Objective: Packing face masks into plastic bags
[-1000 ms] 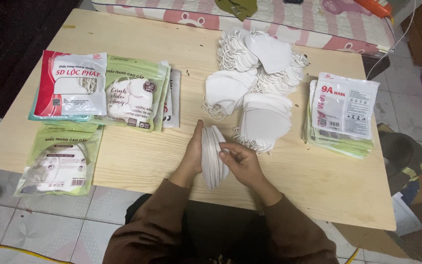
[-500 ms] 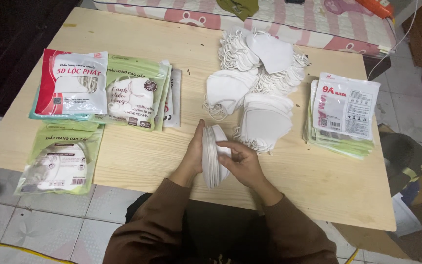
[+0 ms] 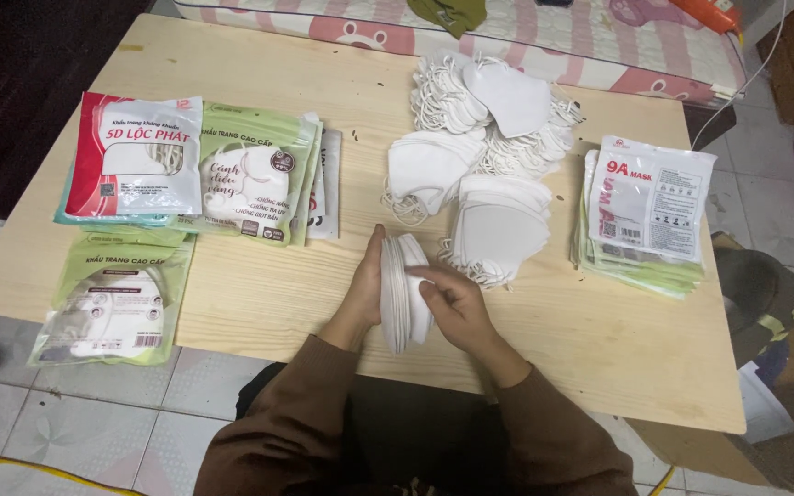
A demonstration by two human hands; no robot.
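Note:
A stack of folded white face masks (image 3: 401,292) stands on edge near the front of the wooden table (image 3: 268,294). My left hand (image 3: 363,292) presses flat against the stack's left side. My right hand (image 3: 453,306) grips its right side, fingers curled over the masks. Both brown sleeves reach in from the bottom. Just beyond the stack lie loose white masks: a fanned pile (image 3: 498,228), a smaller pile (image 3: 426,170), and a big heap (image 3: 498,115) at the back.
Packaged masks lie on the left: a red-and-white pack (image 3: 135,156), green packs (image 3: 255,184) and a green pack (image 3: 117,298) at the front left. A pile of packs (image 3: 645,216) sits on the right. A pink striped mattress (image 3: 544,37) borders the table's far edge.
Both hands have stayed around the upright stack; my right fingers shifted slightly along its side. Nothing else moved.

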